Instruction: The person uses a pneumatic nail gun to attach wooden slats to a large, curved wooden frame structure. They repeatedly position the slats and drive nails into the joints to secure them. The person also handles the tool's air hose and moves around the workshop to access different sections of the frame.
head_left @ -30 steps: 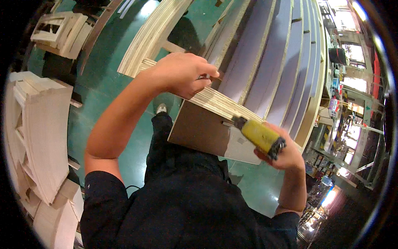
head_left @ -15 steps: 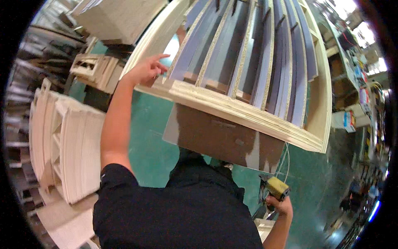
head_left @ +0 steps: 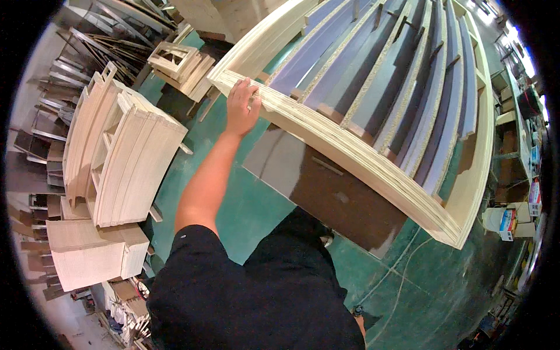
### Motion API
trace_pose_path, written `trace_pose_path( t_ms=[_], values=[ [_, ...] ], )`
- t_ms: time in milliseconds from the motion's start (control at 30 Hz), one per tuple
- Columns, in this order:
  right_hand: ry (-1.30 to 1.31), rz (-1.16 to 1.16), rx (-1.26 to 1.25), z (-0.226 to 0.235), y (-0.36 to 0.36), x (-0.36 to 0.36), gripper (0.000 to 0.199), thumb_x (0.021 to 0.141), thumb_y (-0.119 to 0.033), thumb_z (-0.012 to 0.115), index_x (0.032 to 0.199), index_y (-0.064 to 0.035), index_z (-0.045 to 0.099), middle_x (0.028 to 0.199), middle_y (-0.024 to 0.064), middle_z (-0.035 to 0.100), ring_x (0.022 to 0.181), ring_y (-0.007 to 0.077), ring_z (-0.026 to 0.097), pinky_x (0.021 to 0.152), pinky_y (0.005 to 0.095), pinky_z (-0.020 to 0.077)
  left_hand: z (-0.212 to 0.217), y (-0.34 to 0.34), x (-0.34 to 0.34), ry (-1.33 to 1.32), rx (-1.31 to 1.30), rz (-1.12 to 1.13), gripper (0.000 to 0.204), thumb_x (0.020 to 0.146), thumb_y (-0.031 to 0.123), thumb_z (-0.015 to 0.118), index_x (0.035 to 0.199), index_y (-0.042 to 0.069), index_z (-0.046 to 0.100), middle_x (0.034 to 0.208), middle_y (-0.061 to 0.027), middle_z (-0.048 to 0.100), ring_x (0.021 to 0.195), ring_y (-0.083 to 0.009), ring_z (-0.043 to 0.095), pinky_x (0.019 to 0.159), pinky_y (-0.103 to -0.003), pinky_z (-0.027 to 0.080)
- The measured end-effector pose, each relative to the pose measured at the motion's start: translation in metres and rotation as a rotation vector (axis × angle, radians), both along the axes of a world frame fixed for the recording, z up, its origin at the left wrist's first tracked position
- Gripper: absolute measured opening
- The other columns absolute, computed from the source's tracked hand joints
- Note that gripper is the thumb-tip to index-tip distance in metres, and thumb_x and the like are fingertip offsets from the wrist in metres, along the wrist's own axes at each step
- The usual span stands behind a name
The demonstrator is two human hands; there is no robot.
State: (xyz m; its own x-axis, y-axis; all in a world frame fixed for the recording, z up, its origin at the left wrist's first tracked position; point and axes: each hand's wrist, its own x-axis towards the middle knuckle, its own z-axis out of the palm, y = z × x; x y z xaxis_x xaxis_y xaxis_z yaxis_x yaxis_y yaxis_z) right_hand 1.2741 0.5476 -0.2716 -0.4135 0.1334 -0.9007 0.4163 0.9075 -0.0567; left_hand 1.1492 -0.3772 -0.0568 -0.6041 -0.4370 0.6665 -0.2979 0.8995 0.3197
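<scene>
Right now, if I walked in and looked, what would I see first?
First, the big pale wooden frame with grey slats filling the upper right, with the person's left hand gripping its near corner. Under it leans a dark brown glossy board above the green floor. On the left stands a stack of light curved wooden frames.
</scene>
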Motion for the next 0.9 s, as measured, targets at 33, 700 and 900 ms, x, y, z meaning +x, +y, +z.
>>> trace_pose_path(
  t_ms=[33, 700, 900],
  values=[
    [0.021, 0.132, -0.008, -0.001, 0.000, -0.002, 0.047, 0.080, -0.021, 0.073, 0.121, -0.0025, 0.057, 0.091, 0.0135, 0.069, 0.081, 0.0324, 0.068, 0.071, 0.0464, 0.0534, 0.001, 0.000, 0.002, 0.016, -0.017, 0.015, 0.030, 0.091, 0.023, 0.062, 0.117, 0.008, 0.066, 0.139, -0.0181, 0.057, 0.134, -0.0422, 0.048, 0.113, -0.052, 0.037],
    [-0.367, -0.182, 0.191, 0.163, -0.211, -0.181, 0.035, 0.084, -0.024, 0.081, 0.104, 0.0022, 0.068, 0.095, 0.0126, 0.070, 0.081, 0.0247, 0.068, 0.072, 0.0470, 0.0581, -0.038, -0.004, -0.026, 0.278, 0.003, -0.065, 0.031, 0.088, 0.020, 0.057, 0.116, 0.010, 0.066, 0.138, -0.0185, 0.057, 0.129, -0.0419, 0.046, 0.111, -0.056, 0.033],
    [-0.165, -0.252, 0.138, 0.129, -0.129, -0.152, 0.042, 0.089, -0.038, 0.074, 0.108, -0.0005, 0.069, 0.091, 0.0050, 0.075, 0.082, 0.0239, 0.068, 0.084, 0.0454, 0.0541, -0.024, -0.008, -0.029, 0.283, -0.155, -0.042, 0.041, 0.107, 0.040, 0.039, 0.115, 0.006, 0.061, 0.138, -0.0235, 0.056, 0.131, -0.0419, 0.049, 0.112, -0.057, 0.034]
  ],
)
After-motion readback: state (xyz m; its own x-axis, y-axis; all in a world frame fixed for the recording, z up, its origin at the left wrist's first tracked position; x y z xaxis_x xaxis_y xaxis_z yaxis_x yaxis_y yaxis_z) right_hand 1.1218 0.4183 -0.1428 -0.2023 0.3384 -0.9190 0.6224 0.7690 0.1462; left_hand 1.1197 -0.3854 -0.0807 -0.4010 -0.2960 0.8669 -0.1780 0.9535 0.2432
